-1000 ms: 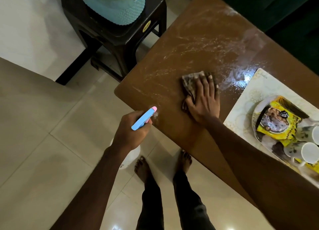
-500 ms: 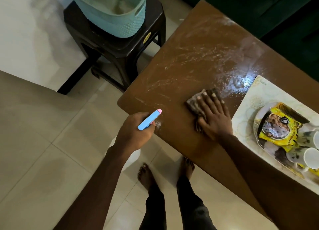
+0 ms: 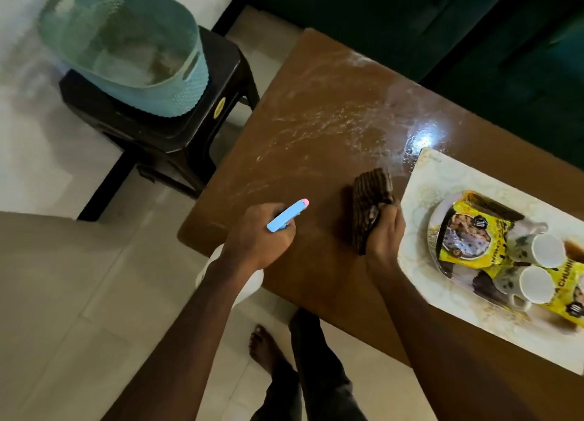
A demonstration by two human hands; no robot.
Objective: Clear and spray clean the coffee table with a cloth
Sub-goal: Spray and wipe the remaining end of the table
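The dark striped cloth (image 3: 371, 205) is lying bunched on the brown wooden tabletop (image 3: 316, 155) beside a pale patterned tray (image 3: 417, 183), the right hand (image 3: 384, 235) clutching its near end. Soft and limp, it probably suits a fistful grip. The left hand (image 3: 257, 242) is gripping a blue-and-pink spray bottle (image 3: 287, 215).

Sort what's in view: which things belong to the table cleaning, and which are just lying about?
In the job: coffee table, cloth in right hand, spray bottle in left hand, tray of cups to clear.
Lying about: basket, stool, green sofa.
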